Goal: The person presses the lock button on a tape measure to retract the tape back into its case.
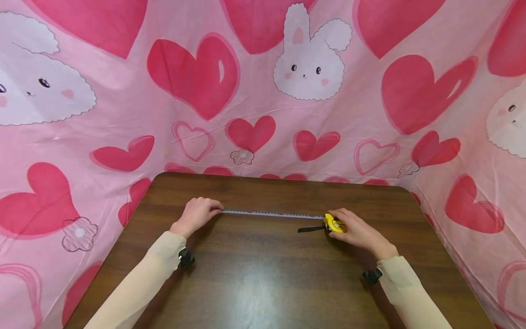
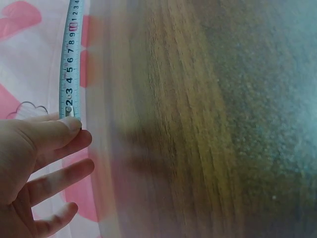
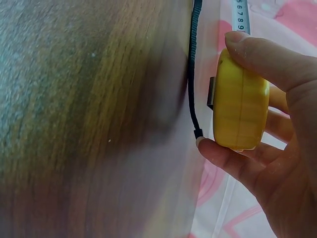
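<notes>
A yellow tape measure (image 1: 336, 224) is held by my right hand (image 1: 357, 230), its thumb at the top of the case (image 3: 241, 99) and its fingers behind and beneath. The white blade (image 1: 271, 213) stretches out to the left across the far half of the table. My left hand (image 1: 198, 214) pinches the blade's end between thumb and finger; in the left wrist view the numbers on the blade (image 2: 71, 74) run upward from just past the thumb. A black wrist strap (image 1: 311, 229) dangles from the case, and in the right wrist view the strap (image 3: 193, 64) hangs alongside it.
Below the hands lies a brown wooden table (image 1: 246, 256) with rounded far corners. Pink cloth (image 1: 263, 109) printed with hearts and rabbits hangs behind it and along both sides. Each wrist wears a small black camera, the left camera (image 1: 186, 258) and the right camera (image 1: 371, 276).
</notes>
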### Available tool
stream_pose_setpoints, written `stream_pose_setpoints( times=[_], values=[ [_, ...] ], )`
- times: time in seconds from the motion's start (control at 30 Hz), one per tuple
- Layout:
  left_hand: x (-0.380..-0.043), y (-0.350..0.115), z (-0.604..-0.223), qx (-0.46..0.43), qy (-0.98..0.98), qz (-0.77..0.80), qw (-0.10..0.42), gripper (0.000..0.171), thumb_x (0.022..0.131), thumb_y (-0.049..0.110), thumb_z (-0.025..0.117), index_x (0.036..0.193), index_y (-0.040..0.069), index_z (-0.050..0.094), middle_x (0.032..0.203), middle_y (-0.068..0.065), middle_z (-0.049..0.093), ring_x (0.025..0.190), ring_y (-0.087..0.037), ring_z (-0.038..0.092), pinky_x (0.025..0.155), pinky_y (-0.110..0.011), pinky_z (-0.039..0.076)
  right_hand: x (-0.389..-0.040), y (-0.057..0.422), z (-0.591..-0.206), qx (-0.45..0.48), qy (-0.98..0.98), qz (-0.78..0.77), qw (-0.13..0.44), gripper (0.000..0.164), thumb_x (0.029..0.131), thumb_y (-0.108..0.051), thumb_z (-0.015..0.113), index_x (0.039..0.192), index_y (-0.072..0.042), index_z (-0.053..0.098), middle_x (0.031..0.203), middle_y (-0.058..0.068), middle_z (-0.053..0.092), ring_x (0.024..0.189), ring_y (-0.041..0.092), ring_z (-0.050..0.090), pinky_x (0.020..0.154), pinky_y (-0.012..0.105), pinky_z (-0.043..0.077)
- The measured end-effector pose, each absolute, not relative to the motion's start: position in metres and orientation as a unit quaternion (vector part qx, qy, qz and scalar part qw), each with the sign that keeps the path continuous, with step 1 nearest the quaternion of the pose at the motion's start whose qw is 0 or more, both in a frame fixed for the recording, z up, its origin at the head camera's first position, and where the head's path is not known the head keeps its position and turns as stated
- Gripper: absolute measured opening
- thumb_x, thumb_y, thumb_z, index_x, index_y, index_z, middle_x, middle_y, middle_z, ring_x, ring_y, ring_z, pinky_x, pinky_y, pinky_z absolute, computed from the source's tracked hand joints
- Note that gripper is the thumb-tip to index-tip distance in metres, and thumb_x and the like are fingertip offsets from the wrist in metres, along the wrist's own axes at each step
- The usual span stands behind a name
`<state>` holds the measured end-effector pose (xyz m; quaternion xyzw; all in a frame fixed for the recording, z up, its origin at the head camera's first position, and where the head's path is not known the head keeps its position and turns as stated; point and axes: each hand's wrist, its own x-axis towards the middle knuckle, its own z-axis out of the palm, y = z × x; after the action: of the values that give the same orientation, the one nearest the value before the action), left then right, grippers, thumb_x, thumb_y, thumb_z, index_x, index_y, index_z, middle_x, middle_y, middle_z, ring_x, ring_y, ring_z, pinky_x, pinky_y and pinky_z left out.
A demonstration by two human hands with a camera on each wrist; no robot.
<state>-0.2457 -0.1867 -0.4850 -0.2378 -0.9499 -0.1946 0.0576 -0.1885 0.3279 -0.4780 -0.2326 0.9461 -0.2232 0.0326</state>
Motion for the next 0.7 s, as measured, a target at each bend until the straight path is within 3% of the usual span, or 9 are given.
stream_pose_setpoints(
  times=[0.7],
  values=[
    [-0.245, -0.172, -0.479, -0.256, -0.944, -0.199, 0.057, 0.009, 0.093, 0.016, 0.08, 0.102, 0.015, 0.082, 0.1, -0.004, 0.08, 0.085, -0.023, 0.073, 0.08, -0.046, 0.058, -0.187, 0.321, -0.475, -0.233, 0.945, -0.227, 0.032, 0.07, 0.09, -0.032, 0.082, 0.146, -0.002, 0.054, 0.134, 0.017, 0.06, 0.114, 0.031, 0.059, 0.103, 0.059, 0.051]
  ],
)
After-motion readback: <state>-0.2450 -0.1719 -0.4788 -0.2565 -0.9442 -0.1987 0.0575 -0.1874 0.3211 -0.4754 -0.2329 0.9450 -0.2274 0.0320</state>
